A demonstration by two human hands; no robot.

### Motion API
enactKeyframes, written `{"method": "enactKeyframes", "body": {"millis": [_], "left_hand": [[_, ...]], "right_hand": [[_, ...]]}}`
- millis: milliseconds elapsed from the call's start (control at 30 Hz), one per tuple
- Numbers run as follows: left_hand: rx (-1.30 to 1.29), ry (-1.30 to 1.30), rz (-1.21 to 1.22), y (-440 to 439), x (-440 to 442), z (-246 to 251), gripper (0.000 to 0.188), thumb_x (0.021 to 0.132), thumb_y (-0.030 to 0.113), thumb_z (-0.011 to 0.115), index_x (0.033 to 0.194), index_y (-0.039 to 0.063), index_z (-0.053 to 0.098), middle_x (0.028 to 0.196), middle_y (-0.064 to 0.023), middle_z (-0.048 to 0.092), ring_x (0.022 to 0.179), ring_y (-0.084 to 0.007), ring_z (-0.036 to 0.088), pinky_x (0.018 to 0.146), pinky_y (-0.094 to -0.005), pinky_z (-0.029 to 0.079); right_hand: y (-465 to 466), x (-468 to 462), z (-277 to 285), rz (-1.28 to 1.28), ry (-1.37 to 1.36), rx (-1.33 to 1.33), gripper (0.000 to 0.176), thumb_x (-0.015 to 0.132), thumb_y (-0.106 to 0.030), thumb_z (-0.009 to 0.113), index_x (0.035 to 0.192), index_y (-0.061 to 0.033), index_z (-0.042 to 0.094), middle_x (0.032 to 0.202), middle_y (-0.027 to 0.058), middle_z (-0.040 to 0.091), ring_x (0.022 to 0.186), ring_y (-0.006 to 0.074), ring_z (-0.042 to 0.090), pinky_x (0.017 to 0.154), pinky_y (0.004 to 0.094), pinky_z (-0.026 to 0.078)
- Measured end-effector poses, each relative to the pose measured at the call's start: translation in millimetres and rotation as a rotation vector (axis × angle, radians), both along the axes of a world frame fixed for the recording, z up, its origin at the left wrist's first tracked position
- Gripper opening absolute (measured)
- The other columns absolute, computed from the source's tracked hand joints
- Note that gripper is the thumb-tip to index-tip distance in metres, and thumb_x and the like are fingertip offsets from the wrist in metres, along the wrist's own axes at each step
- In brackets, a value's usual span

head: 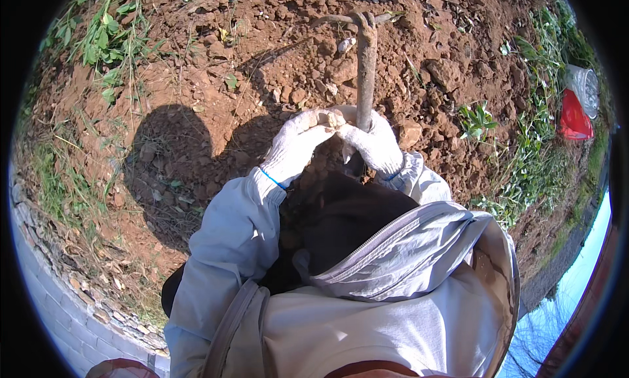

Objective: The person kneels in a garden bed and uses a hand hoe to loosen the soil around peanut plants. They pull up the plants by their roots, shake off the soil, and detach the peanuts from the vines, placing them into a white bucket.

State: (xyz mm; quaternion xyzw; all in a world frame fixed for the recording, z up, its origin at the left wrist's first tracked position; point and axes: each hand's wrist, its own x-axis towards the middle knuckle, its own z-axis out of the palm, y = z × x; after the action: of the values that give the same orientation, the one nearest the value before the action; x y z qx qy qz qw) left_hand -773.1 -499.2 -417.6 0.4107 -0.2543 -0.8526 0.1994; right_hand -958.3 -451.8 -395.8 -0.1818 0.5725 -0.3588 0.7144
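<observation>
White knit work gloves cover both hands, which meet in front of me above the broken soil. My left hand (294,138) pinches a small pale-brown lump (335,119) at its fingertips; whether it is a clod or a piece of root, I cannot tell. The fingertips of my right hand (377,146) come up against the same lump. A rough wooden handle (366,73) runs into the crook of my right hand between thumb and fingers. At the handle's far end, a thin curved piece (339,19) sticks out sideways. My right hand hides its near end.
Reddish-brown clods and stones (442,76) cover the ground. Leafy plants grow at left (105,31) and right (533,152). A clear plastic container (583,85) and a red object (575,117) lie far right. A grey block wall (73,324) curves along the lower left.
</observation>
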Motion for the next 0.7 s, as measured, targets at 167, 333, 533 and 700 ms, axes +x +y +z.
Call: {"method": "enactKeyframes", "body": {"millis": [167, 333, 533, 700], "left_hand": [[-0.109, -0.092, -0.234, -7, 14, 13, 0.032, 0.093, 0.002, 0.055, 0.124, -0.001, 0.060, 0.120, -0.0053, 0.063, 0.112, -0.0127, 0.057, 0.096, -0.0266, 0.045], [-0.152, -0.254, -0.172, -8, 12, 12, 0.023, 0.094, 0.010, 0.061, 0.114, 0.000, 0.066, 0.109, -0.0042, 0.066, 0.103, -0.0124, 0.060, 0.091, -0.0260, 0.046], [-0.326, -0.280, 0.103, 15, 10, -2, 0.017, 0.091, 0.011, 0.067, 0.102, 0.000, 0.069, 0.094, -0.0063, 0.066, 0.090, -0.0146, 0.064, 0.081, -0.0273, 0.050], [-0.217, -0.201, 0.466, 38, 4, 7, 0.010, 0.094, 0.001, 0.059, 0.101, 0.000, 0.067, 0.097, -0.0044, 0.062, 0.094, -0.0134, 0.060, 0.086, -0.0263, 0.048]], "right_hand": [[-2, 2, -2, 0.036, 0.086, -0.001, 0.034, 0.091, -0.019, 0.070, 0.116, 0.0031, 0.061, 0.080, 0.0034, 0.064, 0.052, 0.0101, 0.057, 0.048, 0.0241, 0.047], [-6, 10, 2, 0.077, 0.087, 0.012, 0.034, 0.091, -0.021, 0.071, 0.114, 0.0011, 0.062, 0.078, 0.0019, 0.063, 0.053, 0.0086, 0.056, 0.048, 0.0235, 0.046], [-7, 20, 0, 0.052, -0.107, 0.069, 0.037, 0.094, -0.018, 0.063, 0.124, 0.0031, 0.055, 0.066, 0.0011, 0.056, 0.045, 0.0094, 0.052, 0.042, 0.0242, 0.045], [-14, 29, 8, 0.157, -0.117, 0.038, 0.036, 0.094, -0.016, 0.060, 0.123, 0.0059, 0.053, 0.062, 0.0006, 0.055, 0.043, 0.0088, 0.052, 0.041, 0.0231, 0.044]]}}
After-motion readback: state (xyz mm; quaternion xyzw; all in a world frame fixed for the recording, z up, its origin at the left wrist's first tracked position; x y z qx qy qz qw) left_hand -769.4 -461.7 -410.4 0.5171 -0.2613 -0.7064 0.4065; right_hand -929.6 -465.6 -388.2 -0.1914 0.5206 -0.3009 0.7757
